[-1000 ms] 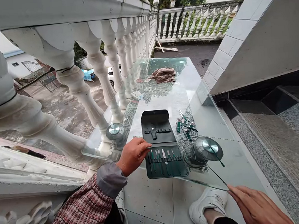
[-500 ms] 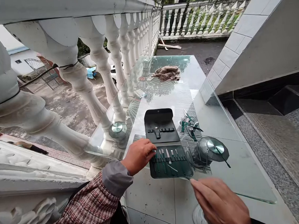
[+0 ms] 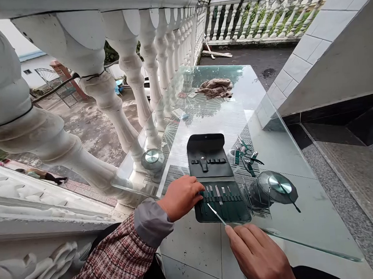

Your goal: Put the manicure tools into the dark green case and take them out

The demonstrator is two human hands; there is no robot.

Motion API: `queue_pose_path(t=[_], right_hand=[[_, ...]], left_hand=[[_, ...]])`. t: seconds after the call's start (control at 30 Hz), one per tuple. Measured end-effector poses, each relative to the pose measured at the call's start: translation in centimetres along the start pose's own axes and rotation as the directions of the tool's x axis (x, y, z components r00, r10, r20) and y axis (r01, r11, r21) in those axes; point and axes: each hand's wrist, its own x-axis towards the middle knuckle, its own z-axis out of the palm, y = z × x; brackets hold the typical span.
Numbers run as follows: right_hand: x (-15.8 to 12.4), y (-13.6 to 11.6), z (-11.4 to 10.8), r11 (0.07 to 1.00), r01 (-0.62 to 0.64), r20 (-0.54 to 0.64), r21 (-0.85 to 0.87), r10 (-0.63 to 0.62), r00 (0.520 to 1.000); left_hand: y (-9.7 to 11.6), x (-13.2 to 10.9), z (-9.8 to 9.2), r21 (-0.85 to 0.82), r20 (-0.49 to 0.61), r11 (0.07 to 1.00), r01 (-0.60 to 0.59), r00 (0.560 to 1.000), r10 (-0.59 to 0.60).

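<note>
An open black manicure case [image 3: 210, 155] lies on the glass table, with several slim metal tools held in a row of loops on its lower panel [image 3: 223, 198]. My left hand [image 3: 182, 198] is closed at the left edge of that panel, its fingertips pinching the edge; whether they also grip a tool there is hidden. In my right hand [image 3: 259, 251], below the case, a slender metal manicure tool [image 3: 217, 214] is pinched between thumb and fingers. Its curved tip points up and left over the lower panel, just under the loops.
Right of the case lie nail clippers [image 3: 237, 155], small scissors [image 3: 242, 142] and several thin tools [image 3: 247, 198]. A tool [image 3: 294, 202] rests over the round metal table support [image 3: 279, 183]. Farther back are a small box [image 3: 180, 114] and a brown cloth [image 3: 215, 88]. White balusters [image 3: 134, 71] line the left.
My right hand has moved left, bringing the manicure tool's tip up over the lower panel. My left hand keeps its place at the case's edge. The whole view has shifted slightly.
</note>
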Motion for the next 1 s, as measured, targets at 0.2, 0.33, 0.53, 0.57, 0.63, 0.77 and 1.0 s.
queue_pose_path(t=[0.2, 0.33, 0.53, 0.57, 0.63, 0.77, 1.0], right_hand=[[0.3, -0.6, 0.3, 1.0, -0.026, -0.024, 0.014, 0.027, 0.999], [0.6, -0.6, 0.1, 1.0, -0.031, -0.062, -0.007, 0.03, 0.998], [0.6, -0.6, -0.1, 0.999, -0.024, -0.027, -0.033, 0.023, 0.999], [0.6, -0.7, 0.0, 0.999, -0.026, -0.02, -0.032, 0.025, 0.999], [0.5, -0.9, 0.3, 1.0, -0.024, -0.008, -0.019, 0.024, 1.0], [0.2, -1.5, 0.8, 1.0, -0.002, 0.024, 0.018, 0.002, 1.0], [0.2, -2.0, 0.9, 1.0, -0.001, 0.018, 0.015, 0.001, 1.0]], left_hand=[[0.1, 0.1, -0.3, 0.013, 0.063, 1.0, 0.01, 0.998, -0.011], [0.3, 0.1, -0.5, 0.028, 0.109, 1.0, 0.007, 0.994, -0.01], [0.2, 0.3, -0.4, 0.041, 0.118, 0.999, 0.003, 0.993, -0.008], [0.2, 0.3, -0.4, 0.043, 0.118, 0.999, 0.0, 0.993, -0.005], [0.2, 0.3, -0.4, 0.045, 0.117, 0.999, -0.004, 0.993, -0.001], [0.2, 0.3, -0.4, 0.04, 0.123, 0.999, -0.006, 0.992, 0.001], [0.2, 0.2, -0.5, 0.043, 0.126, 0.999, -0.007, 0.992, 0.002]])
